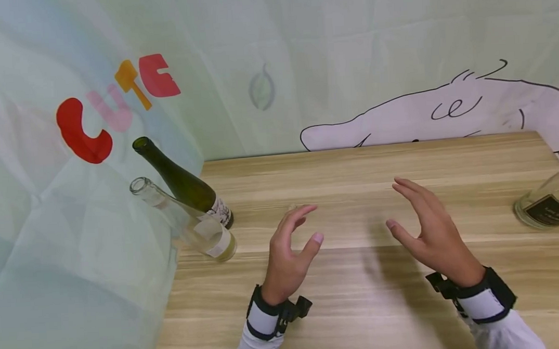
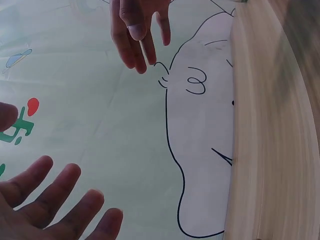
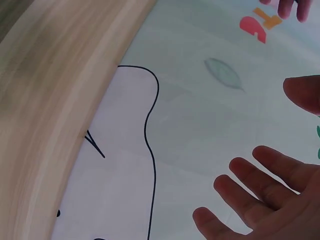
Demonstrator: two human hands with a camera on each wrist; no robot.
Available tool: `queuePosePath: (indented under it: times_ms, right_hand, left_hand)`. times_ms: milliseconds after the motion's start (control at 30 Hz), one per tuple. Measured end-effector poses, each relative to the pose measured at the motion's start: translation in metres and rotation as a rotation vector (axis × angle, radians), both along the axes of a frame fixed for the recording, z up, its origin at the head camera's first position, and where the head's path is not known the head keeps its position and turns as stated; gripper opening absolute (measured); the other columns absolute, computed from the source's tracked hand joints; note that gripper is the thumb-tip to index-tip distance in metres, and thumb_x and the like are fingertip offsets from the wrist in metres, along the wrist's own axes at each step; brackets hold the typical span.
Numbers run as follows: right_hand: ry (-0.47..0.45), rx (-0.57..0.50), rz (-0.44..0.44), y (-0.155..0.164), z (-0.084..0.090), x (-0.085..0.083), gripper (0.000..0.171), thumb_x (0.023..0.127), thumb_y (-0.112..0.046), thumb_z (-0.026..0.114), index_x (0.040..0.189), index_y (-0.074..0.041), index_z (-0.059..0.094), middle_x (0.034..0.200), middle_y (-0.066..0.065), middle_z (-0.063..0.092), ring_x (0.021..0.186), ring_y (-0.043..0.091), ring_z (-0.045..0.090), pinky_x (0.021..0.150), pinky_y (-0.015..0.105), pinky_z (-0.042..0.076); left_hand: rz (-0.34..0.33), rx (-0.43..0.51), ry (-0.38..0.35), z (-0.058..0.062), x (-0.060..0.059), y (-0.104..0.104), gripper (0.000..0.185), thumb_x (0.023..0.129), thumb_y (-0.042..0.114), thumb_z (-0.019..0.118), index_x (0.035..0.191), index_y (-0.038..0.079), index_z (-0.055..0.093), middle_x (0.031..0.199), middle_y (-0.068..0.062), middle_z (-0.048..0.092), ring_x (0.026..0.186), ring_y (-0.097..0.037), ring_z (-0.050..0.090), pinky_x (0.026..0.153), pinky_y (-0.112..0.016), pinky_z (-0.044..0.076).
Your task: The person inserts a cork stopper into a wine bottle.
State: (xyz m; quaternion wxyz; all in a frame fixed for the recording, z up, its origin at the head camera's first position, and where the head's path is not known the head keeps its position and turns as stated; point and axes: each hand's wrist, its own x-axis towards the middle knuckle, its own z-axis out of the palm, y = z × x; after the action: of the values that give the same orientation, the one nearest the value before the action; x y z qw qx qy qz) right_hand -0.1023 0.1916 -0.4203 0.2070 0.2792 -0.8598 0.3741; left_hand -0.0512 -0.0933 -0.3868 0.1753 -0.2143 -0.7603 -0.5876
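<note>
The fingers (image 1: pixel 304 211) of the left hand (image 1: pixel 288 257) are loosely curved and spread, with the thumb held apart, and they hold nothing. The right hand (image 1: pixel 429 230) mirrors it: its fingers (image 1: pixel 408 185) reach forward, slightly bent and spread wide, the thumb out to the side, gripping nothing. Both hands hover above the wooden table (image 1: pixel 360 306), palms turned toward each other, with a bare stretch of tabletop between them. Each wrist carries a black strap over a white sleeve.

At the table's left edge, near the left hand, stand two bottles just beside one another: a dark green bottle (image 1: pixel 186 186) behind and a clear bottle (image 1: pixel 192 225) in front, both open at the neck and appearing tilted in the head view. A third bottle (image 1: pixel 550 201), of clear glass with a dark label, sits at the right edge, well apart from the right hand.

Behind the table hangs a pale green cloth backdrop (image 1: pixel 302 48) with coloured letters (image 1: pixel 117 106) at the left and a line-drawn animal (image 1: pixel 445 112) at the right. The left wrist view shows that hand's spread fingers (image 2: pixel 60 200) against this cloth.
</note>
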Motion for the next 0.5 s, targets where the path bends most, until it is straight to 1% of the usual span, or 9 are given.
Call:
queuePosePath:
  times_ms: [133, 200, 267, 333, 433, 500]
  right_hand:
    - [0.001, 0.015, 0.007, -0.004, -0.002, -0.001, 0.075, 0.079, -0.011, 0.076, 0.147, -0.003, 0.047, 0.149, 0.017, 0.045, 0.134, 0.039, 0.041, 0.108, 0.052, 0.033]
    - [-0.001, 0.018, 0.01, -0.005, -0.002, -0.001, 0.075, 0.079, -0.011, 0.077, 0.147, -0.003, 0.047, 0.149, 0.017, 0.045, 0.134, 0.039, 0.041, 0.107, 0.052, 0.033]
    - [0.001, 0.02, 0.014, -0.006, -0.003, -0.001, 0.076, 0.078, -0.011, 0.077, 0.147, -0.003, 0.047, 0.149, 0.017, 0.045, 0.134, 0.039, 0.041, 0.107, 0.053, 0.033]
    - [0.002, 0.025, 0.018, -0.006, -0.003, -0.001, 0.076, 0.078, -0.011, 0.077, 0.147, -0.002, 0.047, 0.149, 0.017, 0.045, 0.134, 0.039, 0.041, 0.107, 0.052, 0.033]
    - [0.004, 0.028, 0.024, -0.007, -0.004, -0.002, 0.077, 0.078, -0.011, 0.078, 0.147, -0.003, 0.047, 0.148, 0.017, 0.045, 0.134, 0.038, 0.041, 0.108, 0.05, 0.033]
    - [0.004, 0.029, 0.027, -0.007, -0.005, -0.003, 0.077, 0.077, -0.011, 0.078, 0.147, -0.003, 0.047, 0.148, 0.017, 0.046, 0.134, 0.038, 0.042, 0.108, 0.049, 0.033]
  left_hand:
    - [0.042, 0.002, -0.01, 0.004, 0.0, -0.008, 0.043, 0.088, -0.01, 0.063, 0.13, -0.012, 0.053, 0.13, -0.025, 0.056, 0.124, -0.037, 0.051, 0.103, -0.057, 0.04]
    - [0.061, 0.021, 0.003, 0.004, -0.002, -0.015, 0.043, 0.088, -0.012, 0.062, 0.13, -0.013, 0.053, 0.13, -0.028, 0.055, 0.124, -0.038, 0.051, 0.102, -0.058, 0.039]
    - [0.079, 0.038, 0.033, 0.0, -0.006, -0.025, 0.044, 0.089, -0.012, 0.061, 0.132, -0.011, 0.053, 0.132, -0.026, 0.054, 0.126, -0.038, 0.049, 0.103, -0.058, 0.039]
    - [0.108, 0.056, 0.074, -0.004, -0.009, -0.037, 0.044, 0.091, -0.009, 0.061, 0.134, -0.009, 0.053, 0.134, -0.024, 0.054, 0.127, -0.036, 0.048, 0.104, -0.057, 0.038]
    - [0.174, 0.095, 0.162, -0.006, -0.011, -0.058, 0.041, 0.093, -0.003, 0.06, 0.134, -0.007, 0.055, 0.134, -0.021, 0.056, 0.126, -0.036, 0.049, 0.103, -0.055, 0.039]
    - [0.236, 0.123, 0.231, -0.001, -0.009, -0.07, 0.037, 0.094, 0.0, 0.06, 0.13, -0.01, 0.056, 0.13, -0.024, 0.057, 0.122, -0.036, 0.052, 0.1, -0.051, 0.042]
